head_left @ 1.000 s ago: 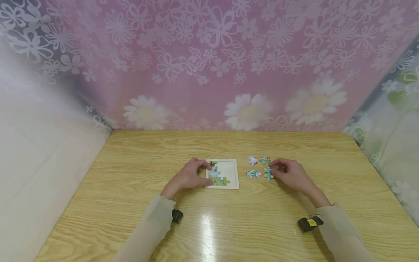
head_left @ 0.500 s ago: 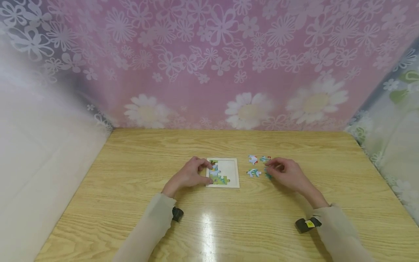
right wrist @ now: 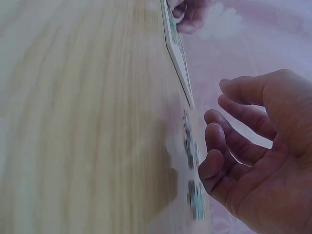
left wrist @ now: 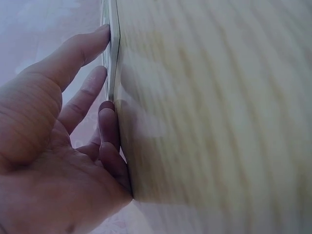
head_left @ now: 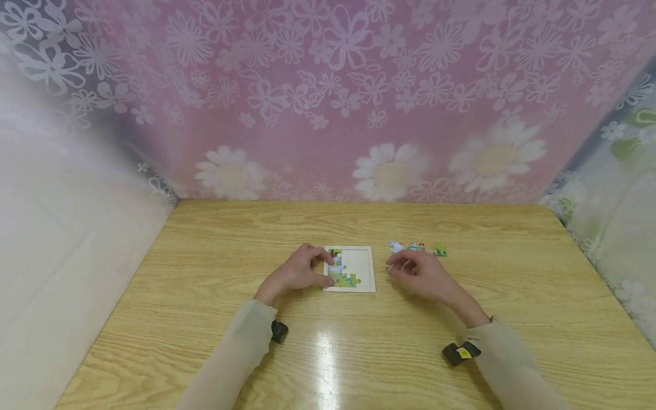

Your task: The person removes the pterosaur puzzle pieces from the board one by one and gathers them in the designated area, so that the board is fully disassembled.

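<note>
My left hand (head_left: 299, 267) is at the left side of a small square puzzle tray (head_left: 365, 287) with a pale frame. Its thumb and index fingertips press on the tray, while other fingers bend near the edge, as the left wrist view shows. Joined green and blue jigsaw pieces (head_left: 351, 281) fill the tray's left and lower part. My right hand (head_left: 422, 273) hovers right of the tray, thumb and fingers apart with nothing between them. Below its fingertips lies a jigsaw piece (right wrist: 189, 141), mostly covered in the head view; a teal piece (right wrist: 197, 201) lies nearer the wrist.
Behind the right hand lie a pale jigsaw piece (head_left: 395, 246), one with a red corner (head_left: 417, 246) and a green one (head_left: 440, 249). The wooden table (head_left: 230, 228) ends at a pink flowered curtain (head_left: 307, 142). Each wrist bears a black camera.
The right hand has moved left from the rightmost pieces to the piece nearest the tray, uncovering the green piece behind it. The left hand stays on the tray.
</note>
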Demonstrator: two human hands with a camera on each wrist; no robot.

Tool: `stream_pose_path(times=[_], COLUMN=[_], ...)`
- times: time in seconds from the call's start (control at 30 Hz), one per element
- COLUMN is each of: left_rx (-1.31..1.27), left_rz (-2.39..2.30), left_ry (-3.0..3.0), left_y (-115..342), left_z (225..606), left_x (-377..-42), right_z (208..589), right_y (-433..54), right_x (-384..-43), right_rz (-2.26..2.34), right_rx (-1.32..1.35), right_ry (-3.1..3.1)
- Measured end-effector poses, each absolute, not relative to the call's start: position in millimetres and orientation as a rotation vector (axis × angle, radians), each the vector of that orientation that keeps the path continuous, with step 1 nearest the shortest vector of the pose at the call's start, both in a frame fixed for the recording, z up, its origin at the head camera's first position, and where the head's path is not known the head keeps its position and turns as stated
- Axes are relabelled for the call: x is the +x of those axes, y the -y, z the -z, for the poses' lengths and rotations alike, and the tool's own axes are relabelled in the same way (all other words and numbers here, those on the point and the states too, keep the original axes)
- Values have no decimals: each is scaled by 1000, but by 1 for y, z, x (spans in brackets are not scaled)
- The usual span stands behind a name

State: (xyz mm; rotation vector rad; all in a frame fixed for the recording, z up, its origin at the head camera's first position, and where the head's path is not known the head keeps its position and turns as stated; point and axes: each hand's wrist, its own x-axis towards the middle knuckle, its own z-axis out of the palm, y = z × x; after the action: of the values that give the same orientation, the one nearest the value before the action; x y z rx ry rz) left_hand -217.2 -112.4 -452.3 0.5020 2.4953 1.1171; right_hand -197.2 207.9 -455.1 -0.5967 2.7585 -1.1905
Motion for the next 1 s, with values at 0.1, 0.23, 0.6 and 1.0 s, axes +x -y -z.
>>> stream_pose_path(times=[0.1, 0.23, 0.6, 1.0], left_rx=[482, 462, 432, 416], left_rz=[-1126, -1136, -1141, -1140], left_ry=[-2483, -2467, -2465, -2475], left_y=[112, 112, 111, 111], left_z=[452, 450, 449, 453], left_x=[-218, -218, -217, -219], right_z=[453, 450, 449, 457], right_y=[-198, -185, -158, -145], right_x=[-197, -197, -198, -201], right_rz=[1187, 1180, 1140, 1025], right_rx=[-616, -631, -666, -745], right_ry=[-2745, -2727, -2678, -2692])
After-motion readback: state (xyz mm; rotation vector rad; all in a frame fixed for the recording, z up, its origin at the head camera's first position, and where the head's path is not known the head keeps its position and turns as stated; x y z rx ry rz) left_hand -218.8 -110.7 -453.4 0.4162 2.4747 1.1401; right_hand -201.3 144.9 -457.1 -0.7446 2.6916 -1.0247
